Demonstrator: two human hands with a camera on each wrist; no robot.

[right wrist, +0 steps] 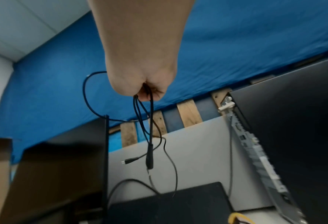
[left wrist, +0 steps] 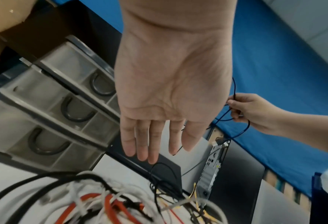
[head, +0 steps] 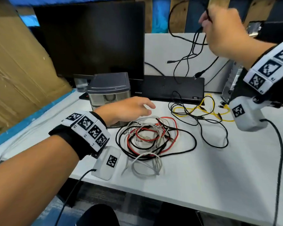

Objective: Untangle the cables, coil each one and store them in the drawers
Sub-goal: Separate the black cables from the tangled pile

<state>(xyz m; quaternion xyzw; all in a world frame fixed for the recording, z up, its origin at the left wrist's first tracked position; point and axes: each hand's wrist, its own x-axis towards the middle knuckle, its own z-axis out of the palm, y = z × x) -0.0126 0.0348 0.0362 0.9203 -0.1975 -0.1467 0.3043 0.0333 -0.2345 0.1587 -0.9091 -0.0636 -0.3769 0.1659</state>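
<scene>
Two hands are up over a white table (head: 202,176). At about nine o'clock in the head view stands a small grey plastic box of drawers (head: 109,90) with a dark lid. In the left wrist view its three see-through drawers (left wrist: 50,106) each show a dark curved handle, and all three look pushed in.

The left hand (head: 127,110) floats just in front of that box. Its fingers (left wrist: 149,141) are straight and loose, and it holds nothing.

Below it, near the middle of the table, lies a messy pile of red, white and black cables (head: 150,137), all twisted together. A loop of white cable (head: 147,165) sticks out at six o'clock from the pile.

Behind the pile sits a flat black box (head: 171,88), and at eleven o'clock a big dark screen (head: 91,38).

At about three o'clock from the pile, a thin yellow cable (head: 202,108) is mixed with more thin black cable (head: 214,136).

The right hand (head: 223,31) is high up at one o'clock. Its fingers (right wrist: 146,94) are curled tight around a thin black cable with plugs (head: 191,51). That cable hangs down in loops, with one plug (right wrist: 130,160) dangling in the air and the low end reaching the flat black box.

At the far right stands a silver and black computer case (head: 233,84).
</scene>
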